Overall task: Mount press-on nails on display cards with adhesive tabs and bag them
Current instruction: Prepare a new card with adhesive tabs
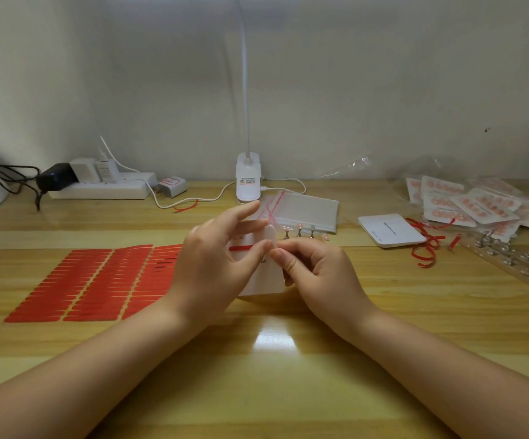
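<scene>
Wooden counter [288, 391] against a pale wall [352, 74]. Before the lamp [248, 179], the left hand [215, 267] gripped a card [266, 280]; the right hand [314, 267] pinched its top edge. Left of the lamp: red tabs [98, 283].

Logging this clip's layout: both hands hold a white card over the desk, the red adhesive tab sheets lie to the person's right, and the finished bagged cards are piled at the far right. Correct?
Not quite. The head view shows the red adhesive tab sheets on the person's left, not the right. The rest stands: the left hand and right hand hold the white card over the desk, and the bagged cards are piled at the far right.
</scene>
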